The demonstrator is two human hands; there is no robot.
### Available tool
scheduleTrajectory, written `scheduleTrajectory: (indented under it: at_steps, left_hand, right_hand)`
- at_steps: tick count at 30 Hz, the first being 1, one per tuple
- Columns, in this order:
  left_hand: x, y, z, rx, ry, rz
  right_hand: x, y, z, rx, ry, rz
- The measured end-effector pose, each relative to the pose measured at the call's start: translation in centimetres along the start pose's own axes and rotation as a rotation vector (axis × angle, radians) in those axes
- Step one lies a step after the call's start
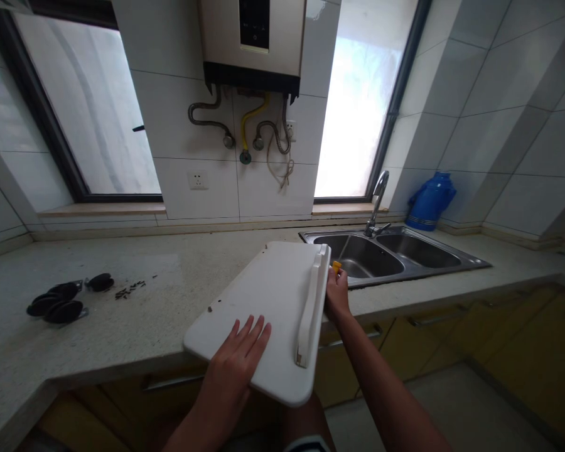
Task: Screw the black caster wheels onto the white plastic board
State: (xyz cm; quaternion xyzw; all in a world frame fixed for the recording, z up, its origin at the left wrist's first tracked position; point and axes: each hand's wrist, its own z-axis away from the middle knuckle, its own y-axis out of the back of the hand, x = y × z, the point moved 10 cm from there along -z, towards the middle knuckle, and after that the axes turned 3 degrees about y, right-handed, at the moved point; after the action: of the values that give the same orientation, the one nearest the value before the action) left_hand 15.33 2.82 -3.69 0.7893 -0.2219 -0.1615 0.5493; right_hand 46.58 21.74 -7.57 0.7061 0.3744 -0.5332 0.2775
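Board point(275, 295), white, flat, round-cornered, under left hand point(238, 359), grip wide; right hand point(338, 296), grip holding small orange object point(336, 267).

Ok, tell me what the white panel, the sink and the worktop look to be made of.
Panel: probably plastic, smooth with a soft sheen and rounded corners; painted wood isn't ruled out.
Sink: most likely stainless steel, grey and satin-looking, with bright reflections along the rim.
Worktop: stone or a stone-like composite, pale, dull and finely speckled; I can't tell which.

Left hand point(235, 364) flat, fingers point(262, 343) extended — right hand point(338, 295) curled, forearm point(381, 376) outstretched
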Motion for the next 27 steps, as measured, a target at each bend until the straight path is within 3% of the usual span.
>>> scheduleTrajectory:
  at_steps: [10,16,23,27]
  left_hand:
    - [-1.1,-1.1,3.5,0.224,0.072,-0.166]
    - [-2.2,-2.8,2.2,0.053,0.148,-0.207]
    - [-0.8,-2.8,-1.2,-0.004,0.266,-0.333]
    - [0.1,-3.3,-4.3,-0.090,0.366,-0.234]
  right_hand:
    - [-1.9,-3.2,1.3,-0.206,0.070,0.198]
    - [-2.2,-3.4,1.3,-0.221,0.105,0.198]
    - [-2.1,-4.1,1.5,-0.234,0.103,0.192]
    - [-2.1,-4.0,1.7,-0.225,0.090,0.192]
